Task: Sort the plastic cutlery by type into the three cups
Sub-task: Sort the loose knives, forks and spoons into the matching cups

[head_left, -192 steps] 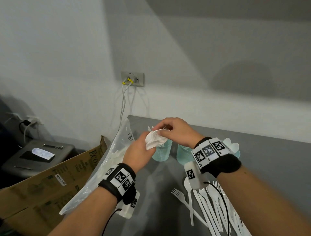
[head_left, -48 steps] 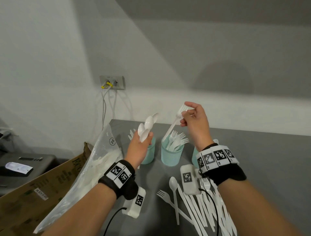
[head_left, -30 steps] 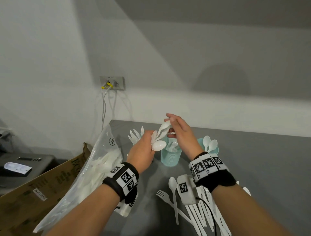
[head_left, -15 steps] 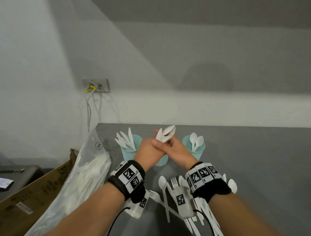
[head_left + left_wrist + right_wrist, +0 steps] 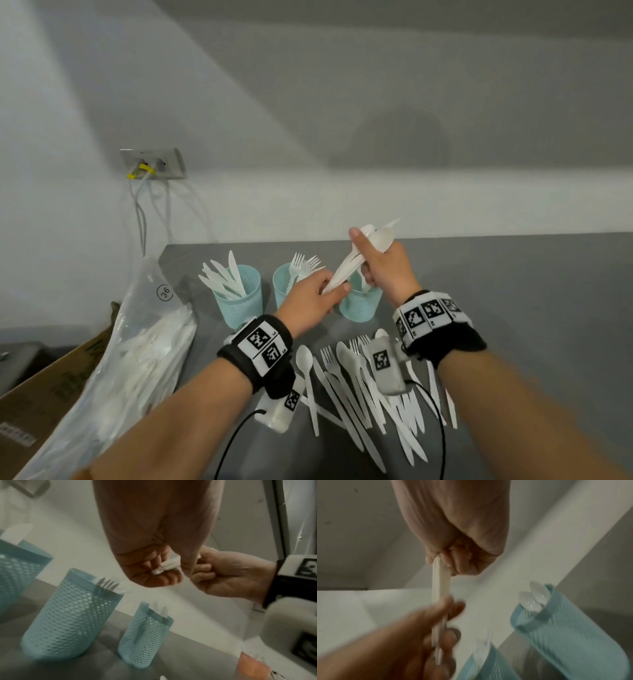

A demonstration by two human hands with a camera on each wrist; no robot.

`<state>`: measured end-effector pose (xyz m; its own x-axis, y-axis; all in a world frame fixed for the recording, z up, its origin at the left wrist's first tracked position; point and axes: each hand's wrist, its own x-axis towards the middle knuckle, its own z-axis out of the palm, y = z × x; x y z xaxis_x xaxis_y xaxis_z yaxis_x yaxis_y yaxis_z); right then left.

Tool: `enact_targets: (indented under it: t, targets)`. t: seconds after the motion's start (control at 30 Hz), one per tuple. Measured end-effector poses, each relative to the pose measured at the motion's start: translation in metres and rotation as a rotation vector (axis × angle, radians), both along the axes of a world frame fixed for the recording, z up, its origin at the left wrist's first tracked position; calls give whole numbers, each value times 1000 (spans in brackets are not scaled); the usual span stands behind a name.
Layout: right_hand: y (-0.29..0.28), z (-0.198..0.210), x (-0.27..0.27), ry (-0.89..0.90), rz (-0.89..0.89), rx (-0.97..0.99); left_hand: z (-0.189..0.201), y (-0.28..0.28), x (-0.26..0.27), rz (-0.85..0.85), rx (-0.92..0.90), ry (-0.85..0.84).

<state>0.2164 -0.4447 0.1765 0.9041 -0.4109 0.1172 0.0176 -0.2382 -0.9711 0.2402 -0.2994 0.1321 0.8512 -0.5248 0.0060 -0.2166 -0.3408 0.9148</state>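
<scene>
Three teal mesh cups stand in a row on the grey table. The left cup holds knives, the middle cup holds forks, and the right cup holds spoons behind my hands. Both hands hold a bundle of white cutlery slanted above the right cup, with a spoon bowl at its top end. My left hand pinches its lower end. My right hand grips its upper part. In the right wrist view the bundle runs from the right hand down to the left fingers.
Several loose white forks, spoons and knives lie on the table in front of the cups. A clear plastic bag of cutlery leans at the table's left edge over a cardboard box. A wall socket with cables sits behind.
My hands were clasped together above the middle cup. The right hand has since risen to the right, and the bundle now stretches between both hands over the right cup.
</scene>
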Motion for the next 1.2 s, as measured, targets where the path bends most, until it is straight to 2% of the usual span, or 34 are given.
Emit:
enact_targets:
  t: [0.07,0.23,0.5,0.63,0.7,0.8,0.87,0.97,1.07,1.2]
  targets:
    - [-14,6,7,-43,-73,-13,-6,3,3,35,-3,29]
    - [-32,4,26,-109,-183,-100,-20,14,5,120,114,-42]
    - [-34,-58,38,264,-48,-326,-27,30,-17,123,405,-85]
    - [-35,-66,32,334,-32,-266,-40,43,-26,71,573,28]
    - [-34,-64,21,299,-86,-276,-46,48,-33,22,673,65]
    - [-28,-56,-5,135,-189,-233,-53,52,-43,-51,827,85]
    - [-24,-55,-24,125,-211,-229,-60,53,-49,-66,854,154]
    - [-18,-70,-50,344,-44,-308,-72,54,-57,-43,805,270]
    - [-11,-91,-74,601,132,-568,-77,50,-62,14,760,314]
    - [-2,-109,-101,764,244,-729,-78,46,-64,5,801,296]
